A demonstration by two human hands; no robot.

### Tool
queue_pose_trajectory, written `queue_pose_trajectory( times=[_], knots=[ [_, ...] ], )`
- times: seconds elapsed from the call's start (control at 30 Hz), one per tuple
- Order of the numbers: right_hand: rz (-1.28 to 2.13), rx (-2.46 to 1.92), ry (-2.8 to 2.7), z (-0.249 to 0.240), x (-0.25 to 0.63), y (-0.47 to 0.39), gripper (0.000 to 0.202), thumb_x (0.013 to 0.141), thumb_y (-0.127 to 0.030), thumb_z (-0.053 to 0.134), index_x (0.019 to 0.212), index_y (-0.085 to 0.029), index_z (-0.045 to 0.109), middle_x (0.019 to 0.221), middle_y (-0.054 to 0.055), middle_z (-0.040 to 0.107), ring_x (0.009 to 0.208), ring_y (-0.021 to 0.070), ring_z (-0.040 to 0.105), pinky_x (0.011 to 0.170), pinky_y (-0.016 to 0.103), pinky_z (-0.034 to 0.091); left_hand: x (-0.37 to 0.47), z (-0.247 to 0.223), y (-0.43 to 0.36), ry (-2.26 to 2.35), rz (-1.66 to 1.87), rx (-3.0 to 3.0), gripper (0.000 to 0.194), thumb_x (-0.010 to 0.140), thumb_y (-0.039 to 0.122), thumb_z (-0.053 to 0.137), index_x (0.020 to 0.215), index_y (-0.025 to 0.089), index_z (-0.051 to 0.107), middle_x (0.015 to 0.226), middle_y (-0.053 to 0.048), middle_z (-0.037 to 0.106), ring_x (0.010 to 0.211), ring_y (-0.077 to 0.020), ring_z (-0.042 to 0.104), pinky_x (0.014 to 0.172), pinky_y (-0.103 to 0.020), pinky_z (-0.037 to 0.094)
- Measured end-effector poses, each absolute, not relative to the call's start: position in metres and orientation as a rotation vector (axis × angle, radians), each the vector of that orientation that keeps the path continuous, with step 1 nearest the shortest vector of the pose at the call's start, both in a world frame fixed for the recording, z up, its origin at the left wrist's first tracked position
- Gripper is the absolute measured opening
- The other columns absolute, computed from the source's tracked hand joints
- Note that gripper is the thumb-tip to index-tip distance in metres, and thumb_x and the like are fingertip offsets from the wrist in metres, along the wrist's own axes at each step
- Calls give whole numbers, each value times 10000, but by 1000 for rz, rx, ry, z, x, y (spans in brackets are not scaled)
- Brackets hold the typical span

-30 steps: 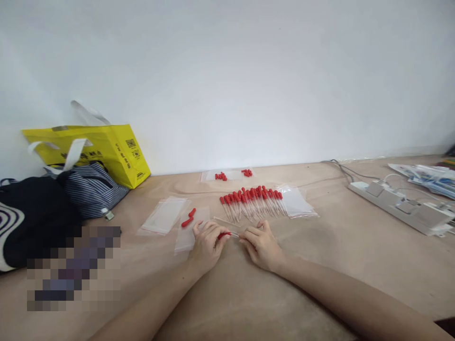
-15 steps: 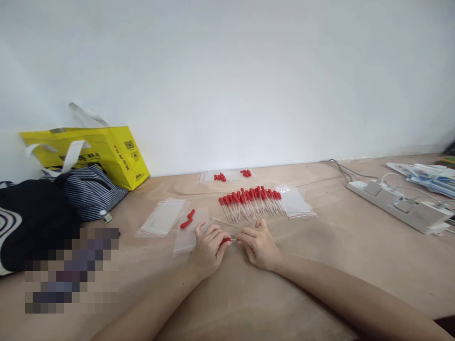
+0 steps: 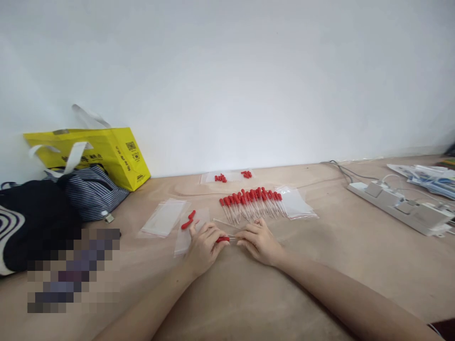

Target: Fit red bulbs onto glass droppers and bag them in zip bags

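Between the fingers of my left hand (image 3: 206, 246) is a red rubber bulb (image 3: 222, 239), gripped on its sides. My right hand (image 3: 260, 242) pinches a thin clear dropper tube (image 3: 232, 238), whose end meets the bulb; its far part is hidden by my fingers. Just beyond my hands lies another loose clear tube (image 3: 223, 221). Two loose red bulbs (image 3: 187, 223) rest on a clear plastic bag (image 3: 182, 242) left of my left hand. A row of red-bulbed droppers (image 3: 252, 196) lies past my right hand, tips pointing toward me.
Flat clear bags (image 3: 165, 218) lie at left and more bags (image 3: 298, 203) at right of the row. Small red bulbs (image 3: 220, 178) sit on a bag by the wall. A power strip (image 3: 401, 206) stands right; a yellow bag (image 3: 131, 161) and a striped pouch (image 3: 94, 189) stand left.
My left hand has shifted slightly left, and more of the red bulb shows between its fingers. My right hand has stayed nearly in place, still pinching the tube.
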State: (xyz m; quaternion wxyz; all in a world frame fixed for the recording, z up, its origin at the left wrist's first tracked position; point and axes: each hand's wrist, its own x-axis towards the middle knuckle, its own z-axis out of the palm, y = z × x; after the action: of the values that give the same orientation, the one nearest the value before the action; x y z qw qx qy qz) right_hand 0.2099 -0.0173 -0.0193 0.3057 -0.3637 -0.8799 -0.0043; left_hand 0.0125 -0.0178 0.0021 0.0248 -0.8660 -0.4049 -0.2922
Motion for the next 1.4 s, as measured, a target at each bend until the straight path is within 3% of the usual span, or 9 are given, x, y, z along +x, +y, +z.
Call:
queue_pose_trajectory(
  times=[0.3, 0.47, 0.6, 0.73, 0.83, 0.97, 1.17, 1.4],
  knots=[
    [-152, -968, -2255, -25, 209, -19, 213, 826, -163, 385, 791, -167, 596, 689, 21, 584, 651, 118, 470, 723, 309, 231, 13, 2, -21, -1182, -951, -2635, 155, 805, 250, 471, 704, 219, 585, 705, 26, 664, 769, -164, 574, 983, -469, 65],
    [-159, -959, -2250, -24, 208, -21, 212, 827, -171, 386, 778, -169, 592, 680, 14, 586, 658, 121, 461, 755, 322, 222, 16, 2, -21, -1129, -954, -2588, 156, 817, 248, 471, 725, 236, 597, 698, 39, 675, 876, -187, 579, 995, -489, -1],
    [-248, -1010, -2201, -22, 211, -17, 182, 826, -196, 419, 814, -190, 600, 705, 12, 594, 703, 134, 451, 783, 334, 208, 10, 1, -16, -1158, -862, -2467, 175, 826, 299, 463, 924, 291, 607, 1022, -9, 645, 1033, -238, 518, 978, -525, -15],
    [-283, -1233, -2065, -21, 216, -7, 176, 812, -197, 444, 804, -204, 620, 758, 19, 600, 740, 142, 452, 777, 336, 195, -7, -3, -2, -1371, -616, -2370, 407, 794, 398, 470, 1169, 242, 490, 1256, -109, 474, 1141, -328, 408, 941, -589, 28],
    [-282, -1486, -1968, -19, 216, 7, 202, 816, -216, 437, 764, -201, 632, 761, 33, 606, 772, 161, 457, 747, 341, 188, -22, -3, 9, -1662, -495, -2231, 442, 786, 396, 456, 1178, 194, 486, 1264, -158, 449, 1178, -340, 352, 913, -619, 89],
    [-278, -1732, -1842, -17, 211, 31, 232, 808, -223, 429, 706, -183, 633, 781, 59, 623, 807, 183, 459, 729, 346, 182, -34, 0, 17, -1952, -391, -2109, 362, 832, 371, 364, 1116, 229, 538, 1257, -121, 464, 1194, -311, 332, 909, -605, 147],
    [-253, -1872, -1734, -16, 197, 52, 219, 798, -226, 422, 723, -170, 620, 760, 72, 640, 794, 200, 488, 739, 359, 176, -42, 4, 20, -2063, -444, -2053, 266, 792, 353, 431, 979, 249, 588, 1104, -74, 577, 1062, -257, 460, 910, -518, 213],
    [-177, -1925, -1749, -16, 190, 58, 161, 772, -240, 447, 746, -166, 588, 734, 63, 633, 744, 196, 508, 737, 361, 179, -44, 8, 23, -2110, -427, -2015, 242, 755, 362, 475, 908, 204, 578, 976, -82, 617, 963, -271, 506, 845, -458, 283]
  ],
)
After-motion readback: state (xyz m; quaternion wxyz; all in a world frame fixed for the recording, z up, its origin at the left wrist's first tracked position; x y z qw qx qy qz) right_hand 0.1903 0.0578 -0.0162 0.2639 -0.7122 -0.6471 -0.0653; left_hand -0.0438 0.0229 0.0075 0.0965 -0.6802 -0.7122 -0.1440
